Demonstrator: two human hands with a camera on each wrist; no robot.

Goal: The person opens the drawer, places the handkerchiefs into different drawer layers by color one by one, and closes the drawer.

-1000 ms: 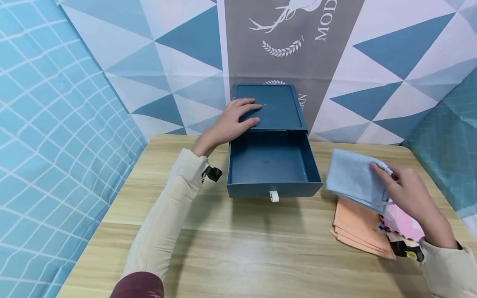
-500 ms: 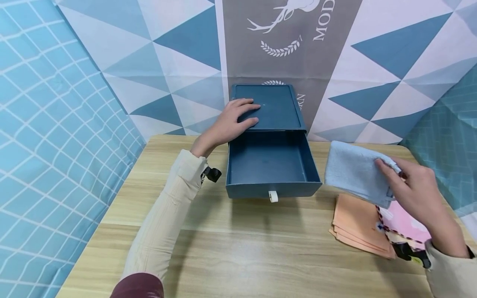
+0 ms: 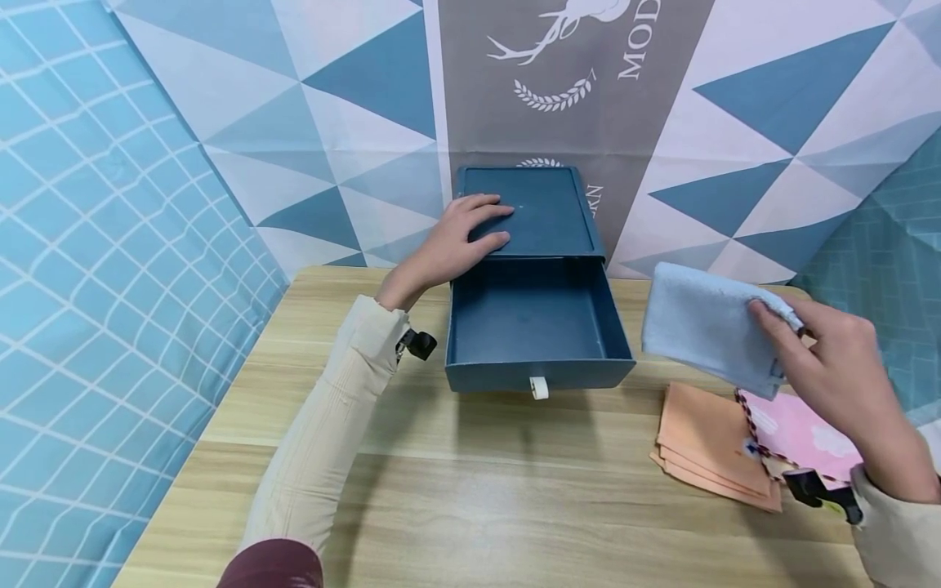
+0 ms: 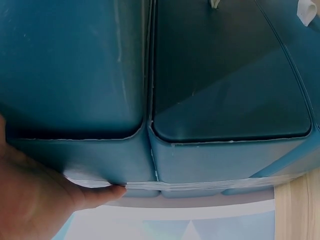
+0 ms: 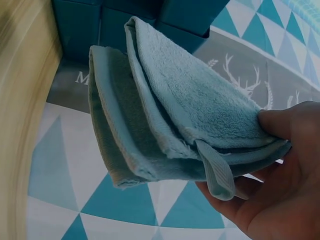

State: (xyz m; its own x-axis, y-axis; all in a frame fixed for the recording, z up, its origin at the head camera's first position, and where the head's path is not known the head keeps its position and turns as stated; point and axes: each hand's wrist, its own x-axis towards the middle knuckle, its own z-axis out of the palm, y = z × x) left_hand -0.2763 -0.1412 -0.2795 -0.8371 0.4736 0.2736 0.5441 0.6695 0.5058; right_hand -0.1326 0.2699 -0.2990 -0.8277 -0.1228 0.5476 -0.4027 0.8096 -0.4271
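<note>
Where backed by patterned sheets (image 3: pixel 367 98) along the far side, pale wood-grain desk (image 3: pixel 412 506), stretching to the near edge of the scene. On its far half, around the middle, a dark blue drawer unit (image 3: pixel 547 216), showing several panels in both wrist views. Pulled out of it toward the near side, one drawer (image 3: pixel 529 322), with bottom and inner walls in plain sight and shadow toward the far end. Same position and same opening as half a second earlier.

To the right of the drawer and outside it, held above the desk, a light blue cloth (image 3: pixel 706 327), folded in several layers. Shifted since half a second ago, either higher or toward the far side, and slightly right; cannot tell which of the first two. Lying on the desk at the near side of that, a stack of orange cloths (image 3: pixel 709 441), with edges stepped at the near left. Just beside it on the right, a pink cloth (image 3: pixel 797 433) with white patches, more exposed now than before.

Hands well apart. Left hand (image 3: pixel 452 237) resting on the near left part of the unit's top, fingers spread, same spot as earlier. Right hand (image 3: pixel 838 359) pinching the light blue cloth by its right edge, thumb above and fingers beneath, moved along with it.

Smaller still, a white pull tab (image 3: pixel 539 388) on the drawer's near face, and a fabric loop (image 5: pixel 216 172) hanging from the cloth's folded edge.
</note>
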